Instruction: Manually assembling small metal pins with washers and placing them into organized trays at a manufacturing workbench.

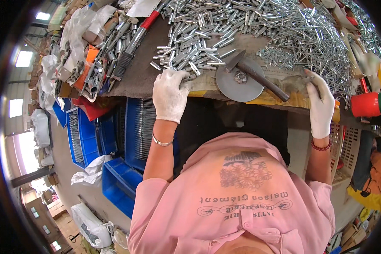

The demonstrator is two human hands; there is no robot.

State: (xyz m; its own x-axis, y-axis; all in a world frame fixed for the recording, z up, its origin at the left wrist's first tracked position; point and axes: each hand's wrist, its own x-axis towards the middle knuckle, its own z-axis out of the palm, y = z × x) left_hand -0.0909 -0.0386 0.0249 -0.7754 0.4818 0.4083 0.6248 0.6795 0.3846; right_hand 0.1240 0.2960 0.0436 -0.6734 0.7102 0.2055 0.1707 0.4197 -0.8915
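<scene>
My left hand (pixel 170 94), in a white glove, rests on the front edge of the workbench (pixel 148 63) and touches a few short metal sleeves at the rim of a big pile (pixel 199 38). My right hand (pixel 320 103), also gloved, lies at the bench edge beside a heap of thin metal pins (pixel 309 42), fingers extended, with nothing clearly held. Between the hands sits a round steel disc (pixel 237 84) with a small part on it, and a hammer (pixel 258 74) lies across it.
Blue plastic crates (pixel 135 127) with rows of metal rods stand on the floor at the left, with white bags (pixel 91 169) near them. A red container (pixel 366 104) sits at the right bench edge. Tools and plastic wrap clutter the bench's left end (pixel 97 51).
</scene>
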